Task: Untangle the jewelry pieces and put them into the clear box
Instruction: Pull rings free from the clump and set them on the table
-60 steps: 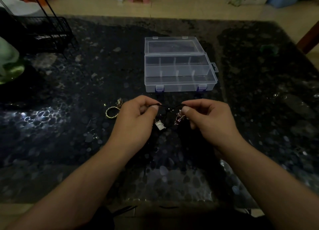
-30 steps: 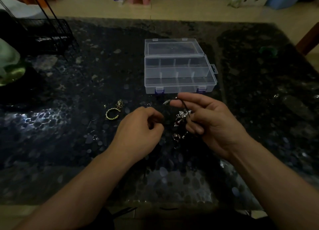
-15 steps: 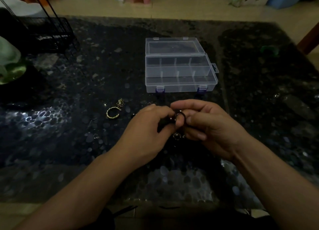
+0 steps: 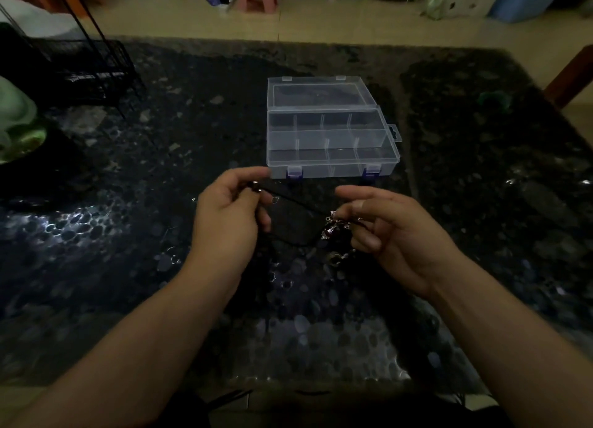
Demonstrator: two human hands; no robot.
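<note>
- Head view: my left hand [image 4: 229,215] pinches one end of the black cord [image 4: 296,203]; my right hand [image 4: 390,235] holds the other end, fingers curled round the tangled charms [image 4: 333,230].
- Cord hangs between both hands above the dark bench [image 4: 160,177].
- Clear box [image 4: 330,138] sits open just beyond, compartments bare.

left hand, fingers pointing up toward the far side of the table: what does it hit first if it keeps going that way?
Probably the clear box: the left hand has its fingertips just short of the box's near-left corner. Depth is unclear; it may be held higher and pass over the front wall.
</note>
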